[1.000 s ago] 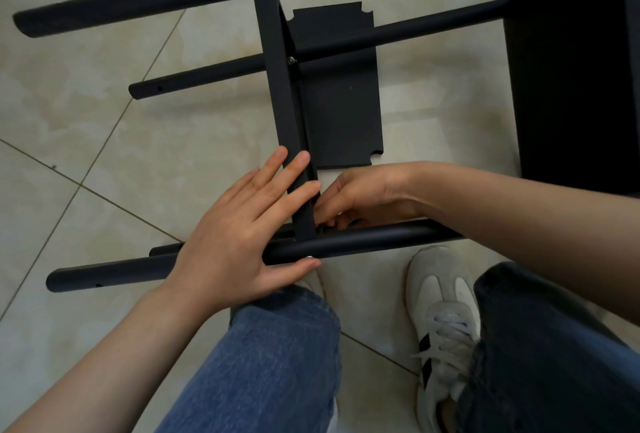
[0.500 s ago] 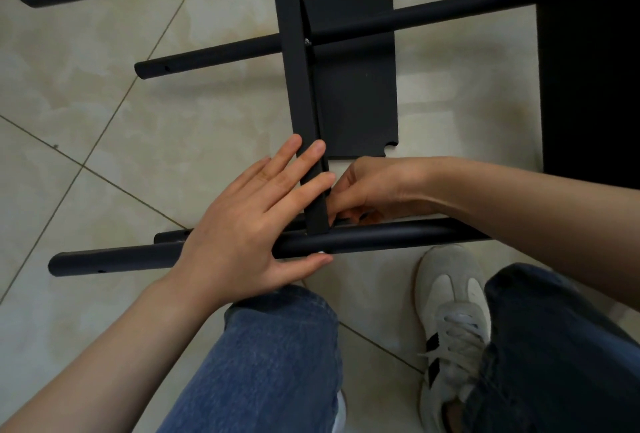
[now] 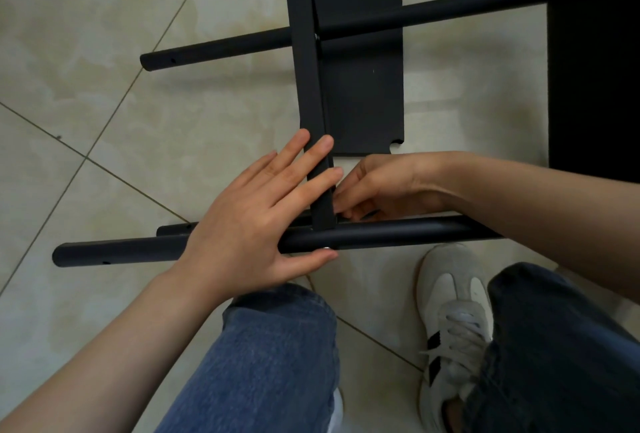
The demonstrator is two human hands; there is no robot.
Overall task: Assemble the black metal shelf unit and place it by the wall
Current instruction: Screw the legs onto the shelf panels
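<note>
The black metal shelf unit lies on its side on the tiled floor. Its near tube (image 3: 398,232) runs left to right, and a flat crossbar (image 3: 308,61) meets it at a joint. My left hand (image 3: 256,221) lies flat with straight fingers over the crossbar's lower end and the near tube, its thumb under the tube by a silver screw head (image 3: 325,249). My right hand (image 3: 384,186) reaches in behind the joint with curled fingers; whatever they pinch is hidden. A black shelf panel (image 3: 367,86) lies behind the crossbar.
Two more black tubes (image 3: 225,46) cross the upper view. A large black panel (image 3: 595,61) fills the right side. My knees in jeans and a white sneaker (image 3: 453,321) sit just below the near tube. Beige tiles lie to the left.
The view has shifted slightly, so the frame sits a little lower and further right in view. Both hands stay at the same joint; my right fingers shifted slightly behind it.
</note>
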